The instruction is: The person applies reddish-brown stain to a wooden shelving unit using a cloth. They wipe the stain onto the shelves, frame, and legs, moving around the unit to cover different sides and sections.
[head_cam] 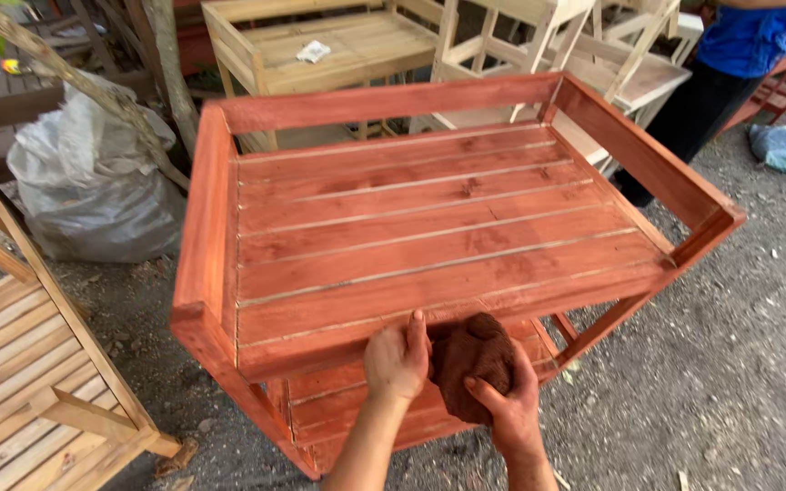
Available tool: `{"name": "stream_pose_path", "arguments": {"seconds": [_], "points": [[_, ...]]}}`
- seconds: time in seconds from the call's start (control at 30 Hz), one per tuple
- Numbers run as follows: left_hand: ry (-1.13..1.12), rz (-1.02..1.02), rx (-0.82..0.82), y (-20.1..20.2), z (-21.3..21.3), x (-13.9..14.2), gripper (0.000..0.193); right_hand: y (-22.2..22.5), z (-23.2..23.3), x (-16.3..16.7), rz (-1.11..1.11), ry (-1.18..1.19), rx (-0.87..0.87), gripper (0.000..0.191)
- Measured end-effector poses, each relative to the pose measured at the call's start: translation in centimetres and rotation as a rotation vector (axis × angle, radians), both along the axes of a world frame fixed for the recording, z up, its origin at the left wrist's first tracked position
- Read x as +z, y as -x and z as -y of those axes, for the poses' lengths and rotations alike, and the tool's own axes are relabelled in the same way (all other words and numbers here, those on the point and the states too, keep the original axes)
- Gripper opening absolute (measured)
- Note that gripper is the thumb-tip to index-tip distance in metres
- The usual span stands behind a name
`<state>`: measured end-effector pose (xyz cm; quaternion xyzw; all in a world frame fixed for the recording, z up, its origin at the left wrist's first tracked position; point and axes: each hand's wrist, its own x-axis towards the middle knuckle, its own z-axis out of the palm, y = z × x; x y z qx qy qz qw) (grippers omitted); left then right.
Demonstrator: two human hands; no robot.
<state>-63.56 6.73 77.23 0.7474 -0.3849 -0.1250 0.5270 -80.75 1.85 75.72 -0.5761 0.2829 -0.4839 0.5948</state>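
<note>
A red-stained slatted wooden shelf (429,227) fills the view. At six o'clock, its front edge meets a stain-soaked brown rag (471,360). The right hand (511,409) pinches the rag from below; the left hand (397,356), fingers together, presses the rag's side and the shelf edge. Wiping along the grain, with even pressure, would likely work best. Both forearms rise from the bottom.

Red-stained slatted wooden shelf unit (429,227), standing on gravel ground (739,364). Top tier of parallel boards with pale gaps between, railed at the far side and both ends, open at the near edge. Brown stained rag (470,359) pressed against that near edge, just above a lower slatted tier (357,400) of the same unit.
</note>
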Motion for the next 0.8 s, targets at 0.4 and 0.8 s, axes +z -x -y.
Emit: {"name": "stream_pose_path", "arguments": {"seconds": [0.4, 0.8], "points": [[0.02, -0.057, 0.027, -2.5, 3.8, 0.6, 0.071, -4.4, 7.9, 0.6, 0.154, -0.2, 0.062, 0.068], [-0.019, -0.021, 0.182, -14.2, 12.4, 4.6, 0.072, -15.1, 15.6, 7.2, 0.126, -0.15, 0.215, 0.063]]}}
